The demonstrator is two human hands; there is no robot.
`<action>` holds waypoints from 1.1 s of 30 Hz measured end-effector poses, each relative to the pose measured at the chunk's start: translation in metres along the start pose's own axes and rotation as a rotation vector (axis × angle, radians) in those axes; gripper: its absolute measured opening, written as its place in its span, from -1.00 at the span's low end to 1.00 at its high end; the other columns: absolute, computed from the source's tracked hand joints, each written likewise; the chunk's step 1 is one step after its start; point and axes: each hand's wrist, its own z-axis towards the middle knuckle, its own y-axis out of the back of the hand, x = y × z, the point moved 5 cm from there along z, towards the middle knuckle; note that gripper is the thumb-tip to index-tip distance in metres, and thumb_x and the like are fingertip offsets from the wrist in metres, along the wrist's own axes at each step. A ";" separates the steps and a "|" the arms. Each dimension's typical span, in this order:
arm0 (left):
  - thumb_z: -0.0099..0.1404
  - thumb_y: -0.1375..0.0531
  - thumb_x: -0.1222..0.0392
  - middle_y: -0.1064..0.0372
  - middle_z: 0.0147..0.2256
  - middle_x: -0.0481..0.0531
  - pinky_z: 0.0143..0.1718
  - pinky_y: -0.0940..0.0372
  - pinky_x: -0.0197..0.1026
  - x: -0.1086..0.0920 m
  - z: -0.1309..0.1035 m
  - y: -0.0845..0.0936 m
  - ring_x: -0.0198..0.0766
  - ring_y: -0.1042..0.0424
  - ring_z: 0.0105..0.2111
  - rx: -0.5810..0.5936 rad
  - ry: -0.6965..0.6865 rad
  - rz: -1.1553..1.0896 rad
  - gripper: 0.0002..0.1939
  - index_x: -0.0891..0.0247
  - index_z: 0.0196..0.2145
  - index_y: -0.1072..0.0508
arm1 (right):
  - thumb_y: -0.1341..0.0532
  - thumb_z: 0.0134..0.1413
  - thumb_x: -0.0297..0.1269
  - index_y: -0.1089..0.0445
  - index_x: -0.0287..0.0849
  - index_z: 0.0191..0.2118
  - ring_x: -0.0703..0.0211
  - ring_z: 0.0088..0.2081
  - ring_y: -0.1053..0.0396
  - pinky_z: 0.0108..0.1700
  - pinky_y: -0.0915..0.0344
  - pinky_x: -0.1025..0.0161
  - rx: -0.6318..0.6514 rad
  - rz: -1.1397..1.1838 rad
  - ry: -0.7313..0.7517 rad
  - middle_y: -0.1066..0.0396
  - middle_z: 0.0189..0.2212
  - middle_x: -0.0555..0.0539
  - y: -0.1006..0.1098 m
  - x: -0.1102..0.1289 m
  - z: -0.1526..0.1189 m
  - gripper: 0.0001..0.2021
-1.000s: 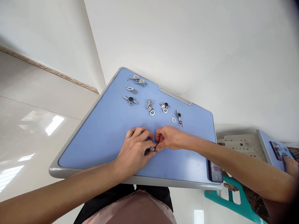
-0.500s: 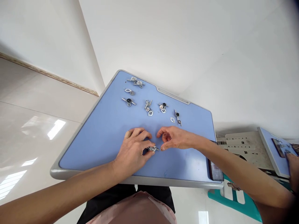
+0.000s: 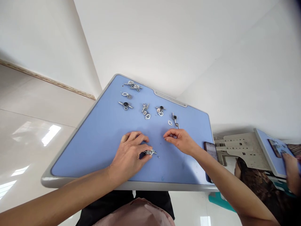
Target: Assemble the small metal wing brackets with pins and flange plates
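Observation:
My left hand (image 3: pixel 134 149) is closed, thumb and fingers pinching a small metal valve-like fitting (image 3: pixel 150 152) with an oval flange and a thin pin out to the right. It is low over the blue tabletop. A tiny metal piece (image 3: pixel 158 157) lies just right of the fitting. My right hand (image 3: pixel 180 140) is to the right and a little farther off, fingertips drawn together; whatever may be between them is too small to make out. Beyond that hand are a loose oval flange plate (image 3: pixel 169 122) and a black-centred metal fitting (image 3: pixel 174 117).
More metal fittings and plates lie in groups (image 3: pixel 133 85), (image 3: pixel 126 105), (image 3: pixel 145 109), (image 3: pixel 161 110) across the far half of the blue table (image 3: pixel 94 150). A phone (image 3: pixel 211 150) rests at the right edge. At far right, another person's hand (image 3: pixel 291 171) is over a second table (image 3: pixel 264 141).
My right hand has moved right, away from the fitting, and its fingers have closed together. The tiny metal piece now shows beside the fitting. My left hand keeps its hold; the view has shifted slightly.

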 end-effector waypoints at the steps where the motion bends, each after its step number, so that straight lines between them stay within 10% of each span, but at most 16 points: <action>1: 0.17 -0.32 0.28 -0.47 -0.17 -0.04 -0.03 -0.11 0.03 0.000 0.000 0.000 -0.08 -0.31 -0.05 -0.004 -0.005 0.006 -0.89 0.08 -0.33 -0.58 | -0.22 0.07 -0.27 -0.47 -0.14 -0.34 0.25 -0.35 -0.32 -0.26 -0.25 0.26 -0.036 -0.052 0.028 -0.44 -0.39 0.03 0.000 -0.003 -0.006 -0.90; 10: 0.20 -0.30 0.23 -0.46 -0.16 -0.04 -0.04 -0.12 0.06 0.002 -0.003 -0.002 -0.04 -0.30 -0.04 0.002 -0.012 0.051 -0.91 0.06 -0.32 -0.57 | -0.22 0.20 -0.28 -0.46 -0.10 -0.22 0.17 -0.32 -0.41 -0.32 -0.31 0.26 -0.222 -0.335 0.284 -0.49 -0.31 -0.08 -0.048 -0.020 -0.090 -0.91; 33: 0.18 -0.33 0.26 -0.45 -0.17 -0.04 -0.06 -0.11 0.01 0.000 -0.002 0.000 -0.08 -0.30 -0.05 -0.012 -0.020 0.033 -0.90 0.09 -0.32 -0.59 | -0.13 0.26 -0.39 -0.43 -0.13 -0.27 0.22 -0.28 -0.38 -0.29 -0.27 0.31 -0.289 -0.398 0.451 -0.46 -0.33 -0.03 -0.055 0.003 -0.073 -0.86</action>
